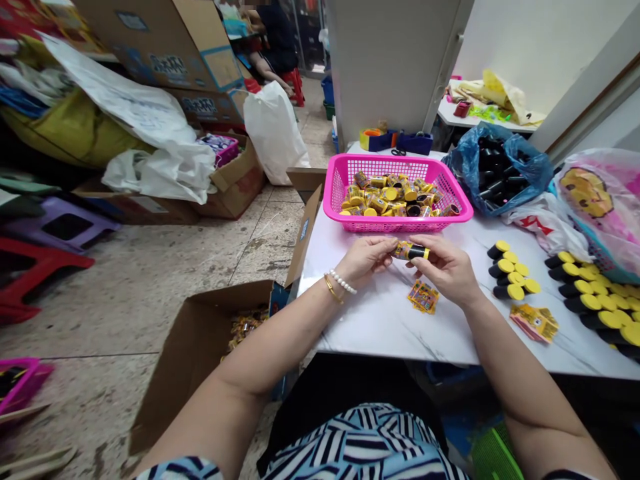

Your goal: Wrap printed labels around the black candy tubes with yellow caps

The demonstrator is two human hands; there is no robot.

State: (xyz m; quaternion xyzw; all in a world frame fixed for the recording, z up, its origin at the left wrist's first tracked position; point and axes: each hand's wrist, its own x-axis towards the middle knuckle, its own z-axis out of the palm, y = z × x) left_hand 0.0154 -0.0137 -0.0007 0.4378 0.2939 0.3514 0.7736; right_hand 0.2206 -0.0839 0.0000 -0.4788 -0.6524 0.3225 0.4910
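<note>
Between my hands, above the near side of the white table [350, 327], is a small black tube [416, 252] with a yellow end and a printed yellow wrapper on its left part. My left hand [373, 258] pinches the wrapped end. Fingers of my right hand [444, 263] close around the yellow end. Just below them lies a small stack of printed yellow labels [423, 297]. Beyond my hands stands a pink basket [395, 225] holding many small yellow-wrapped tubes [390, 194].
On the right stand groups of black tubes with yellow caps [515, 279], beside more printed labels [534, 323]. A blue bag [505, 173] of black pieces sits behind them. An open cardboard box [175, 360] is on the floor at left. A person [275, 40] sits far back.
</note>
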